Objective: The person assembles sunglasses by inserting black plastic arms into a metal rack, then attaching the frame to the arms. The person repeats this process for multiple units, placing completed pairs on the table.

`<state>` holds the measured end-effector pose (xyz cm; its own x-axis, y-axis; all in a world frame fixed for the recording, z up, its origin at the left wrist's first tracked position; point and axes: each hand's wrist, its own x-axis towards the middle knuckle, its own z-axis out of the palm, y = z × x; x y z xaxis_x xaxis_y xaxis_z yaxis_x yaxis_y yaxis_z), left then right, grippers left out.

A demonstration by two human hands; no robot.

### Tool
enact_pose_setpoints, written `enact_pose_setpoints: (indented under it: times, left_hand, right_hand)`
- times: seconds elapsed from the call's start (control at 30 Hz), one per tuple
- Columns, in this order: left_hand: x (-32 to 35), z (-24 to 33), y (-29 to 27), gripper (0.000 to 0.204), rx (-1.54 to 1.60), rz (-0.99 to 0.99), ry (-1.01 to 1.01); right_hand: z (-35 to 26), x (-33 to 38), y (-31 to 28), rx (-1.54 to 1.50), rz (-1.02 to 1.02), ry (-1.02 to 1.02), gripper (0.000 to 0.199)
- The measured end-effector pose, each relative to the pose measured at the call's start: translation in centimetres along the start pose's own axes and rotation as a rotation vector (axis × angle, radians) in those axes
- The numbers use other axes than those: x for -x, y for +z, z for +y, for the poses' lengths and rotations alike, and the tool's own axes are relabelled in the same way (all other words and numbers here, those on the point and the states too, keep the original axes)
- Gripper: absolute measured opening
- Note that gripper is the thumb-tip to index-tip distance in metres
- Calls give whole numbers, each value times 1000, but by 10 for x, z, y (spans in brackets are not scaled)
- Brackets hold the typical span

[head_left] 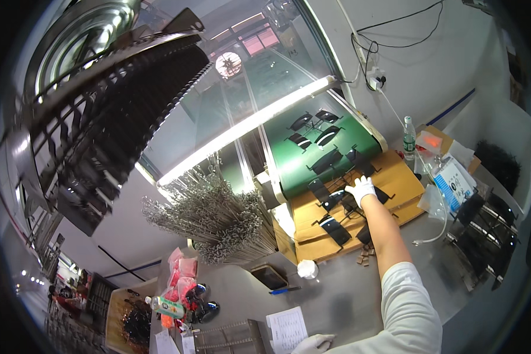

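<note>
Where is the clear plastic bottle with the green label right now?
In the head view, the bottle stands upright at upper right, just past the green conveyor belt, beside the far corner of the brown cardboard.

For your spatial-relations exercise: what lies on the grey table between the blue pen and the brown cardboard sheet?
In the head view, a small white cup-like object sits between the blue pen and the brown cardboard sheet; otherwise bare grey table.

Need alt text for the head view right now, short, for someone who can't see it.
A white-gloved right hand reaches out and rests on flat black plastic parts spread over brown cardboard sheets at the end of a green conveyor belt carrying more of them. The white-gloved left hand rests low by a printed paper sheet on the grey table.
</note>
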<state>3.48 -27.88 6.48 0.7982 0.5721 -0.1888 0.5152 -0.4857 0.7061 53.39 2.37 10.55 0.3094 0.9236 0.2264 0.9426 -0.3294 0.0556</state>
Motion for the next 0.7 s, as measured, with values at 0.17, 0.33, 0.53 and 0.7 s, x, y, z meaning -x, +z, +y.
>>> enact_pose_setpoints:
  times: [0.17,0.33,0.53,0.7]
  left_hand:
    - [-10,-12,17,29,43,130,9]
    - [-21,16,9,26,104,52,7]
    - [-13,25,19,25,33,72,-5]
    - [12,51,10,27,107,90,-91]
  right_hand:
    - [-3,-5,-19,56,-287,-178,53]
    - [13,15,-45,60,-75,-218,41]
    - [36,42,-123,-161,-105,-217,45]
    - [43,82,-101,-260,-426,-450,66]
